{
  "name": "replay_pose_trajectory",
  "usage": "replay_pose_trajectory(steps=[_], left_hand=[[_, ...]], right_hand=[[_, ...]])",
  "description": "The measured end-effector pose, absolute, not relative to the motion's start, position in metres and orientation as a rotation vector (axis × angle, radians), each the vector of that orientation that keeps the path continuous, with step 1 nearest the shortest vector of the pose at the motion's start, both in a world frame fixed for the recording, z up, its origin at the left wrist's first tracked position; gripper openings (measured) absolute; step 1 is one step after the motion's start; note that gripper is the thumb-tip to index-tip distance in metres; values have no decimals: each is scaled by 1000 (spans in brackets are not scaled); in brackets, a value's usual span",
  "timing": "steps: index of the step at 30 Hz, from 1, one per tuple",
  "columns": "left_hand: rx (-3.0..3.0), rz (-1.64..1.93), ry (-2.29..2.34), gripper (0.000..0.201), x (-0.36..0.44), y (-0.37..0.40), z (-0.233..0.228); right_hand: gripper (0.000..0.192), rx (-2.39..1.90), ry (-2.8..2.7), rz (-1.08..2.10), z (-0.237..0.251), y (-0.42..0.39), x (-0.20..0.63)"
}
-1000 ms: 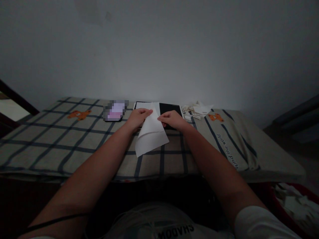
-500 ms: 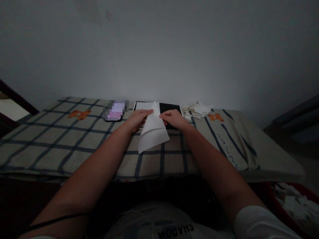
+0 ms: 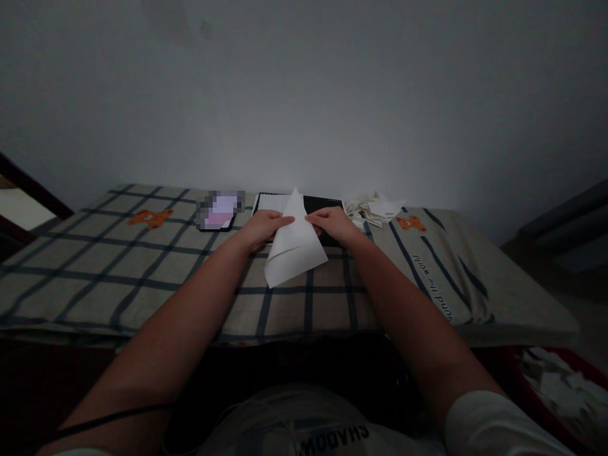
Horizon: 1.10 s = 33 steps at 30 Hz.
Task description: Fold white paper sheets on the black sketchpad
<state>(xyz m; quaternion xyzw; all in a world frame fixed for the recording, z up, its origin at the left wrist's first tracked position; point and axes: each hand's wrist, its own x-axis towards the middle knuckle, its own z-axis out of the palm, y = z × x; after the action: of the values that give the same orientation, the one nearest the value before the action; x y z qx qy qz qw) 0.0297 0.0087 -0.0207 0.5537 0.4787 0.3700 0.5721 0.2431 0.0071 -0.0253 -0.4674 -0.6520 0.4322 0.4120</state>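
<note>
A sheet of white paper (image 3: 295, 248), folded to a pointed top with a crease across its lower part, is held up between both hands. My left hand (image 3: 265, 228) pinches its left edge, thumb on the front face. On the opposite edge, my right hand (image 3: 335, 223) grips the paper between thumb and fingers. Behind the paper lies a dark notebook or folder (image 3: 323, 204) with a white page on its left half; my hands and the paper hide much of it.
A phone (image 3: 219, 212), partly blurred out, lies to the left. Small folded paper pieces (image 3: 373, 210) are heaped on the right. The checked cloth (image 3: 156, 266) covers the surface against a wall. At lower right stands a red container (image 3: 527, 392) with paper scraps.
The paper's lower edge has swung slightly up and to the right, and its crease looks flatter. My left thumb sits a little lower on the sheet. Both hands still grip it.
</note>
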Motion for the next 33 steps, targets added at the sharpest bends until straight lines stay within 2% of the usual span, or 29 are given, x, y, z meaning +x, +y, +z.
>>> replay_pose_trajectory(steps=[7, 16, 33], left_hand=[[1307, 933, 1237, 19, 29, 9, -18], [1265, 845, 1145, 19, 26, 12, -19], [1283, 898, 1204, 20, 26, 12, -20]], right_hand=[[13, -1193, -1664, 1154, -26, 9, 249], [14, -1222, -1675, 1049, -24, 11, 254], [12, -1182, -1635, 1151, -25, 10, 255]])
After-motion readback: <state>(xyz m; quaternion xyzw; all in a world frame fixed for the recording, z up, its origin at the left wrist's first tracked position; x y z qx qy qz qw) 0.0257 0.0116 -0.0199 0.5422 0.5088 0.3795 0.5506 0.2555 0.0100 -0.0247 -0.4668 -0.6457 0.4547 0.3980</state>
